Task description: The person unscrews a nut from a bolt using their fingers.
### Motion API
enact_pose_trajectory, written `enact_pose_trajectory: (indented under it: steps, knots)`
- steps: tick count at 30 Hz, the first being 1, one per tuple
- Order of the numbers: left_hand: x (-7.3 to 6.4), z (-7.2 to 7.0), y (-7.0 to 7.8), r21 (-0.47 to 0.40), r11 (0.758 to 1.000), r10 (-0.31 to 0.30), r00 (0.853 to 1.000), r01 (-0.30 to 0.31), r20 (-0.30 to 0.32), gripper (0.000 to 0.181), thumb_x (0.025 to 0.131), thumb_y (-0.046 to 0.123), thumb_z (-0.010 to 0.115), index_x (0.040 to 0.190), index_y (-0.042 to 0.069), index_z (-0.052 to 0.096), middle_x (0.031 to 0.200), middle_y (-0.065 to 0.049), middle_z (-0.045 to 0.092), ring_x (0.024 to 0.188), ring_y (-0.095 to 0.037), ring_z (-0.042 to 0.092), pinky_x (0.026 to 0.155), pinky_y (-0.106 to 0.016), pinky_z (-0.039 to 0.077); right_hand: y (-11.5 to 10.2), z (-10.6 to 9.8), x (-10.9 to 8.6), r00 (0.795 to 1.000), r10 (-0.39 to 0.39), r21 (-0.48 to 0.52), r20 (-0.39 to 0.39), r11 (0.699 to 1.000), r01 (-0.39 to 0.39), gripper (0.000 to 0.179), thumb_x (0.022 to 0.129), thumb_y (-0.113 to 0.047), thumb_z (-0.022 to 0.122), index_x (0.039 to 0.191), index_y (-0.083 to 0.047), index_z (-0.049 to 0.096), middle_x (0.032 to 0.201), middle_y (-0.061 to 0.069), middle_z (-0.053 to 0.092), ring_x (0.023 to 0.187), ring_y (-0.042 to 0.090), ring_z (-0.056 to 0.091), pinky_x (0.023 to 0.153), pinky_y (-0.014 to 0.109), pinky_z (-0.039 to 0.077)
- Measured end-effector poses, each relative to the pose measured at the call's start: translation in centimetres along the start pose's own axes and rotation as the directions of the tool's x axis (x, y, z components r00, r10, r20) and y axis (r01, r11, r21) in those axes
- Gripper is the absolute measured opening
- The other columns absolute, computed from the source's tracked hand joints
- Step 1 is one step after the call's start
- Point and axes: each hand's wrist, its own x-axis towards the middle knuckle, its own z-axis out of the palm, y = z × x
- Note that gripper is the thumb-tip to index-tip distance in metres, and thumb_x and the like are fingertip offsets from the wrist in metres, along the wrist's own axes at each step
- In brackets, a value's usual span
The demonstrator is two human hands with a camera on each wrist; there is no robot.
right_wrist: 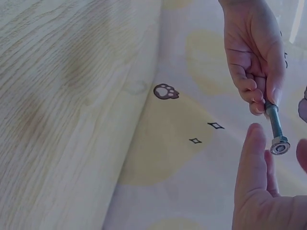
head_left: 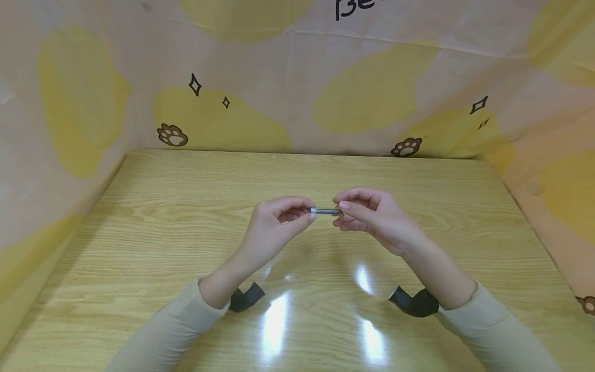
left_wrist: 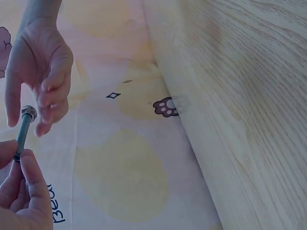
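Observation:
A metal bolt (head_left: 324, 211) is held level above the table, between my two hands. My left hand (head_left: 275, 223) pinches it by the head between thumb and fingertips. At the far end of the shank sits a nut (right_wrist: 280, 145), its round flanged face showing in the right wrist view. My right hand (head_left: 382, 219) hovers around that end, thumb on one side and fingers on the other. Gaps show between these fingers and the nut in both wrist views. In the left wrist view the bolt's thread (left_wrist: 22, 133) shows below the nut.
Beneath the hands lies a wood-grain table (head_left: 186, 206) with bright light reflections. A patterned cloth (head_left: 297, 93) with yellow blotches and paw prints stands along its back and sides. Dark straps with projecting pieces (head_left: 416, 302) are worn at both wrists.

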Motion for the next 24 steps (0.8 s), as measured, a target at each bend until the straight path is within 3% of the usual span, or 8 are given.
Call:
enact_pose_trajectory:
  steps: [6,16,20,24]
  knots:
    - [-0.05,-0.11,-0.05,0.005,1.000,-0.002,1.000,0.002,-0.003,0.015,0.085,0.005,0.067,0.099,-0.002,0.068,0.089,-0.007,0.067,0.079,-0.015,0.061,0.072,-0.028,0.055,-0.03,0.11,0.13,0.999,0.031,0.020,0.018,0.999,-0.031,0.011,0.094,-0.008,0.055,0.091,-0.006,0.066,0.077,0.007,0.066,0.068,0.013,0.065,0.065,0.025,0.056]
    - [-0.17,-0.27,-0.12,0.004,1.000,-0.004,1.000,0.004,-0.004,0.015,0.085,0.005,0.067,0.099,-0.001,0.068,0.089,-0.006,0.066,0.079,-0.015,0.060,0.073,-0.029,0.055,0.28,-0.11,0.13,1.000,0.001,-0.032,-0.011,0.999,-0.001,0.021,0.084,0.007,0.060,0.098,-0.008,0.063,0.088,0.006,0.065,0.080,0.014,0.066,0.079,0.032,0.055]
    - [-0.14,-0.24,-0.26,0.007,1.000,0.003,1.000,-0.003,0.000,0.016,0.085,0.006,0.067,0.100,-0.001,0.068,0.090,-0.007,0.066,0.080,-0.015,0.060,0.073,-0.029,0.054,0.09,0.04,0.18,1.000,0.030,-0.010,0.005,0.999,-0.030,0.013,0.089,-0.002,0.059,0.102,-0.007,0.061,0.087,0.008,0.065,0.077,0.016,0.066,0.075,0.030,0.056]
    - [-0.13,-0.23,-0.33,0.012,1.000,0.003,1.000,-0.003,-0.001,0.016,0.085,0.006,0.067,0.100,-0.001,0.068,0.090,-0.006,0.066,0.079,-0.015,0.060,0.073,-0.029,0.054,0.00,0.23,0.28,0.998,0.056,0.030,0.017,0.998,-0.057,0.009,0.094,-0.010,0.056,0.095,-0.006,0.064,0.078,0.007,0.066,0.069,0.014,0.065,0.066,0.026,0.056]
